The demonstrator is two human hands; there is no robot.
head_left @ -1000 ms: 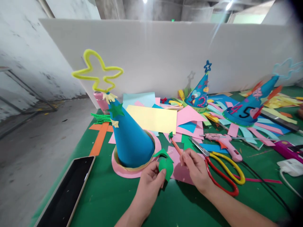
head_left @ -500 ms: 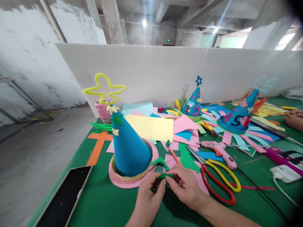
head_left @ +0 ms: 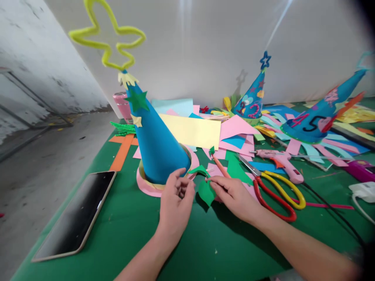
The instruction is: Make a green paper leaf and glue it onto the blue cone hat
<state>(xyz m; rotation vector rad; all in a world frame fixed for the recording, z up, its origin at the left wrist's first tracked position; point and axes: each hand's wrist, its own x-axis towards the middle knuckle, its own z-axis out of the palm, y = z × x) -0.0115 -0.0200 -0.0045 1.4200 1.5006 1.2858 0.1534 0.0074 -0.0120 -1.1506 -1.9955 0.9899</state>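
Observation:
A blue paper cone hat (head_left: pixel 156 144) with a yellow pipe-cleaner star (head_left: pixel 108 41) on top stands on a pink brim (head_left: pixel 146 187). My left hand (head_left: pixel 177 197) hovers just in front of that brim, fingers loosely curled and apart, holding nothing. My right hand (head_left: pixel 231 195) pinches a small green paper cutout (head_left: pixel 206 192) at its fingertips. An orange pencil (head_left: pixel 219 167) with a green tip runs back into the same hand. A second green scrap (head_left: pixel 199 170) lies by the brim.
A dark tablet (head_left: pixel 74 214) lies at the left on the green table (head_left: pixel 131 242). Red-and-yellow scissors (head_left: pixel 278 193), a pink glue gun (head_left: pixel 281 159), loose coloured sheets (head_left: pixel 191 130) and two more numbered hats (head_left: pixel 253 99) (head_left: pixel 319 121) crowd the right.
My left hand has let go of the green cutout and drawn left toward the cone's brim. My right hand now holds the cutout alone. The view has dipped lower and closer.

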